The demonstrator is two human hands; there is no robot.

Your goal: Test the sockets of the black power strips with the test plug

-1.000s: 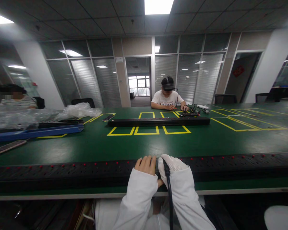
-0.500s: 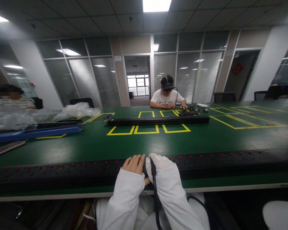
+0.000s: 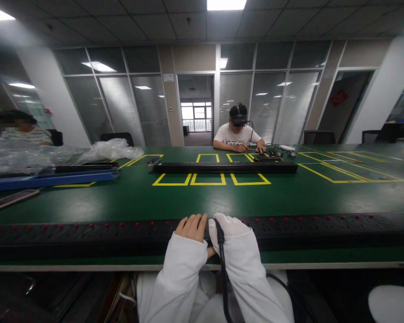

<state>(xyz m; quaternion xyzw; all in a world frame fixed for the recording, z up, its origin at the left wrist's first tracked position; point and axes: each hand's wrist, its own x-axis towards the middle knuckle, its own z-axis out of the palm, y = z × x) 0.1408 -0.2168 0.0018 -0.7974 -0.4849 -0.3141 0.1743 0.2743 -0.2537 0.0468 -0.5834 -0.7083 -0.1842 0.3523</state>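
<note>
A long black power strip (image 3: 87, 233) with a row of red switches lies along the near edge of the green table (image 3: 202, 199). My bare left hand (image 3: 191, 227) rests curled on top of the strip near its middle. Right beside it, my right hand (image 3: 230, 229) in a white dotted glove is closed round a black cable (image 3: 222, 278) that runs down from the strip between my white sleeves. The plug end under the fingers is hidden.
A second black power strip (image 3: 225, 168) lies across yellow floor-tape rectangles mid-table. A person in a white shirt works at the far side with small cables. At left are a blue bar (image 3: 50, 179), clear plastic wrap (image 3: 111, 150), and another seated person.
Both hands slid left along the strip about half a second ago, then a little back to the right. The view shifted slightly; hands keep the same grip.
</note>
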